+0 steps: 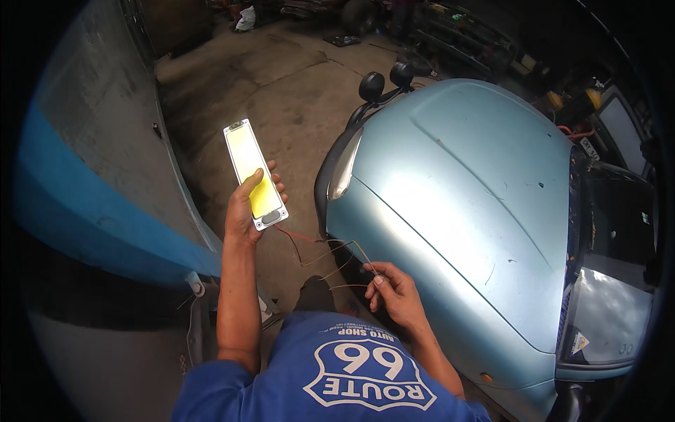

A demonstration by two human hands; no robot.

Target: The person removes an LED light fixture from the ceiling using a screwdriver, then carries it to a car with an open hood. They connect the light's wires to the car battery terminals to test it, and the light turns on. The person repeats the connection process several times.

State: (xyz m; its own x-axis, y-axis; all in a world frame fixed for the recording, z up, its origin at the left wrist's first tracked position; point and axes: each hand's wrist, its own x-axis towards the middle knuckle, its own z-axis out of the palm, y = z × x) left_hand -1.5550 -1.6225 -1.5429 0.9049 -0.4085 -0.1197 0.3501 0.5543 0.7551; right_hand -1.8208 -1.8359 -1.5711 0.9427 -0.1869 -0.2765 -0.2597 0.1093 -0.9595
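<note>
- A person seen from above, in a blue shirt point(358, 373) with white print, stands between two vehicles, both forearms reaching up from the lower edge of the frame.
- The light point(246, 151), a slim rectangular panel with a yellow face and a white rim, is left of centre in the frame. Whether it is lit is hard to tell.
- The left hand point(243, 209) grips the light near its lower end, thumb laid across the yellow face, fingertips showing past its right edge.
- The light's long axis runs steeply, leaning from upper left to lower right; its far end points away from the person, and its near end faces down and slightly right.
- Thin wires point(302, 238), one red, leave that near end and loop loosely right and down across the gap between the hands.
- The right hand point(395, 287), lower and near the centre of the frame, is closed in a pinch on the wires. The light lies up and left of it, well apart; the left hand is the nearer, already on the light.
- A pale blue-green car point(450, 176) fills the right side, its hood beside the right hand.
- A blue and grey vehicle point(105, 190) curves along the left, with stained floor point(281, 88) between.
</note>
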